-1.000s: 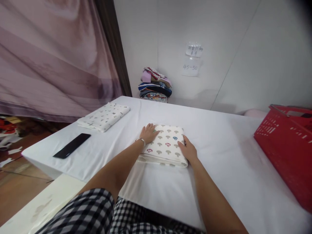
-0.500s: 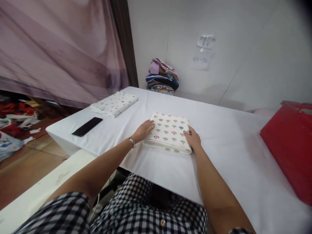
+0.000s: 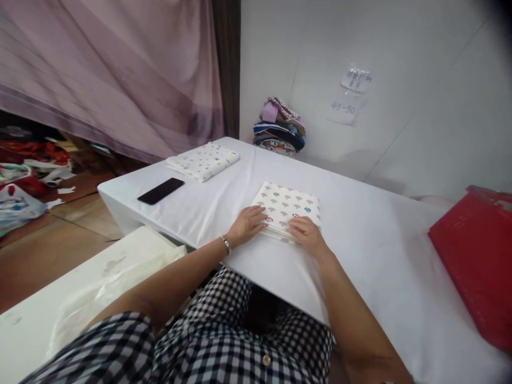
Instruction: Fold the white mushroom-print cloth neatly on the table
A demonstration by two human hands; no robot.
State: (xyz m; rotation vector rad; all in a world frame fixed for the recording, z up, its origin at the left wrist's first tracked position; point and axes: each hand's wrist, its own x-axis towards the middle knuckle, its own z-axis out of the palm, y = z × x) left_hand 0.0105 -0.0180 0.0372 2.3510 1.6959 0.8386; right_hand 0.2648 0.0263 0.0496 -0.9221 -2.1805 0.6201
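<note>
1. "45-50" reads the handwritten lower sheet [image 3: 344, 108] on a pale wall [image 3: 408, 69]; the lettering on the upper sheet [image 3: 356, 79] just above it is too blurred to make out.
2. A table under a smooth white cover [image 3: 372, 229] stands before the wall, with a draped mauve curtain [image 3: 120, 64] at left, brown floor [image 3: 76, 234] below it and a red basket [image 3: 476, 261] at right.
3. At the table's near side, a folded cloth [image 3: 294, 200], white with grey, red, green and blue mushrooms, lies flat in layers.
4. The left hand [image 3: 246, 225] rests fingers-together on its near left corner; the right hand [image 3: 307, 234] lies over its near right part. Whether either pinches the fabric cannot be told.
5. Farther left lie a second folded white print [image 3: 204, 161] and a glossy black slab [image 3: 161, 191].
6. Mixed folded textiles [image 3: 279, 128] rise in a stack beyond the far edge.
</note>
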